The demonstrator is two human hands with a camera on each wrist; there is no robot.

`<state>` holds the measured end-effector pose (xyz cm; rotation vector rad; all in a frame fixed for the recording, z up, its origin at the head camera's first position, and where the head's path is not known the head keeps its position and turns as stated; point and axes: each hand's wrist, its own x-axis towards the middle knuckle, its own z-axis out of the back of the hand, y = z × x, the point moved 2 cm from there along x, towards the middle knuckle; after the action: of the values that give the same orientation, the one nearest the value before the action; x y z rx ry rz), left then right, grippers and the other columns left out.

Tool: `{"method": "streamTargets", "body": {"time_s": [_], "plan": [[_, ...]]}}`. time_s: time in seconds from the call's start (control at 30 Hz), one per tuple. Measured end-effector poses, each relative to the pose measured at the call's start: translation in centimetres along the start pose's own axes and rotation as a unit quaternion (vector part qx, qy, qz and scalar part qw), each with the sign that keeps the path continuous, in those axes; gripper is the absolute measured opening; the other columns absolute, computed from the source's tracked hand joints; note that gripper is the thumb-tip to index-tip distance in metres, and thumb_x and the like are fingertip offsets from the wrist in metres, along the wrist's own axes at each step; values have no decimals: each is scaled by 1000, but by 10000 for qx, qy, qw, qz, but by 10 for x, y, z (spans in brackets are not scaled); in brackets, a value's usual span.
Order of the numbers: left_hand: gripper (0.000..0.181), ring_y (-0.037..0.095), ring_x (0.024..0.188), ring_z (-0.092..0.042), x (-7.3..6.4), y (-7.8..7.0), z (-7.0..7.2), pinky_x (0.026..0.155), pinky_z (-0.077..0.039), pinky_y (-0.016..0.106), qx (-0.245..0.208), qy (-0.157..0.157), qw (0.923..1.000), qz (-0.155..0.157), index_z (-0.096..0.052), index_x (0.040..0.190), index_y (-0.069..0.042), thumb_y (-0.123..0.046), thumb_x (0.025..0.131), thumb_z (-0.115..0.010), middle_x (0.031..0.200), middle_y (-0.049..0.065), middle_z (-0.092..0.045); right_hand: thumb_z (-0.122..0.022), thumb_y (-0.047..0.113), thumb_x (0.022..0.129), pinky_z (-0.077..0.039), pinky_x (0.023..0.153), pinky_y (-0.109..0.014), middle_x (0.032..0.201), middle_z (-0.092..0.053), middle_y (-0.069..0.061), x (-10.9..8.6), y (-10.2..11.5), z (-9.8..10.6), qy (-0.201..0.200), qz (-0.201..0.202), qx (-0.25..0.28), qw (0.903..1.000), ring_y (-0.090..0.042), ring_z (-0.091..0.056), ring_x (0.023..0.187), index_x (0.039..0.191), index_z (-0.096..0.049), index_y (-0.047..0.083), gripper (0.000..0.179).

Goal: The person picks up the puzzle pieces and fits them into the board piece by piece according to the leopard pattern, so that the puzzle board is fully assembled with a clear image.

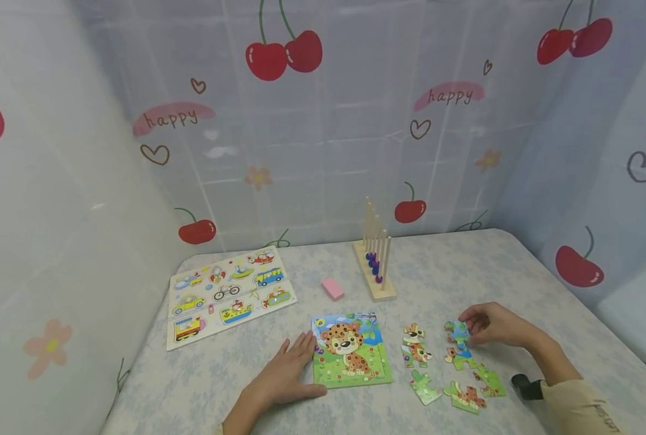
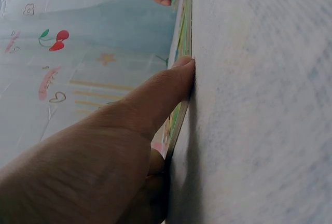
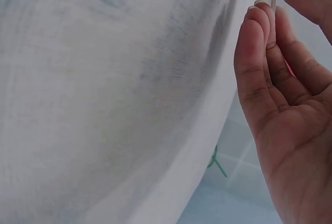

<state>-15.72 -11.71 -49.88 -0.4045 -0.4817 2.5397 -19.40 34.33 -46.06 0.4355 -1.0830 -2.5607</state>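
Note:
A square leopard-cub puzzle board (image 1: 351,373) lies flat on the table. Along its left side rests my left hand (image 1: 282,373), fingers straight and thumb at the lower left corner; the left wrist view shows that thumb (image 2: 174,81) against the board's edge. To the right, my right hand (image 1: 494,324) pinches a blue-green puzzle piece (image 1: 457,330) between thumb and fingertips, at the top of a column of loose pieces. Other loose pieces lie around it: a leopard-print piece (image 1: 466,397), a green piece (image 1: 424,388) and a piece with a leopard's eye (image 1: 414,332).
A vehicle peg puzzle (image 1: 230,293) lies at the back left. Behind the leopard board are a pink block (image 1: 332,289) and a wooden peg stand (image 1: 381,292) with purple beads. A cherry-print curtain (image 1: 345,139) encloses the table's back and sides.

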Motion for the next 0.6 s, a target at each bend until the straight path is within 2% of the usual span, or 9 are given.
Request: {"method": "streamTargets", "body": {"time_s": [0.33, 0.6], "plan": [[105, 28, 152, -17, -1, 0, 0, 123, -14, 55, 4, -21, 10000, -14, -24, 154, -6, -70, 80, -61, 164, 9, -19, -81, 12, 75, -51, 64, -20, 91, -63, -7, 4, 1, -2, 3, -87, 30, 10000, -5, -54, 74, 112, -62, -8, 46], [105, 27, 152, -16, -1, 0, 0, 123, -13, 55, -11, 35, 10000, 36, -23, 155, -7, -71, 80, -59, 164, 8, -18, -81, 15, 76, -51, 62, -22, 88, -63, -6, 16, 21, -13, 160, 115, -25, 9998, -6, -55, 72, 111, -63, -5, 45]]}}
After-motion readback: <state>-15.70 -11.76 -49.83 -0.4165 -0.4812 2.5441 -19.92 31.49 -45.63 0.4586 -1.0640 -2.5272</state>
